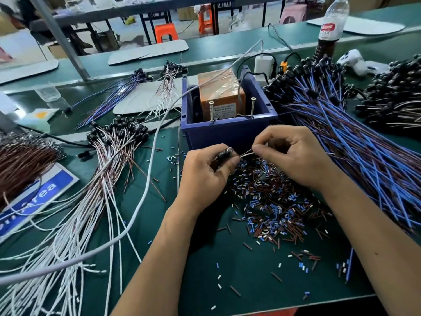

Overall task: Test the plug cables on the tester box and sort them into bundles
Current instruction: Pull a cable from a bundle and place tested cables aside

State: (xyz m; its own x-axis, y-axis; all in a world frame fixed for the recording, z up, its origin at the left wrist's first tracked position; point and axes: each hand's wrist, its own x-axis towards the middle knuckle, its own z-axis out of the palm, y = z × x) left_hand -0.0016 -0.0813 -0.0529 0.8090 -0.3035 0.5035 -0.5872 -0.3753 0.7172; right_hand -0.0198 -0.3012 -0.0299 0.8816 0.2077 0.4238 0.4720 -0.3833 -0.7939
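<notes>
An orange tester box (222,96) with two upright screws sits inside a blue bin (227,131) at the middle of the green table. Just in front of the bin, my left hand (205,172) grips the black plug of a plug cable (224,153). My right hand (293,156) pinches that cable's thin wire ends close to the plug. A bundle of white and brown plug cables (109,156) lies fanned out to the left. A large heap of blue and brown plug cables (355,142) lies to the right.
Several small cut sleeve pieces (273,201) litter the table under my hands. A grey cord (145,179) curves across the left. Smaller cable bundles (141,87) lie behind the bin. A bottle (330,26) and a white tool (355,60) stand at the back right.
</notes>
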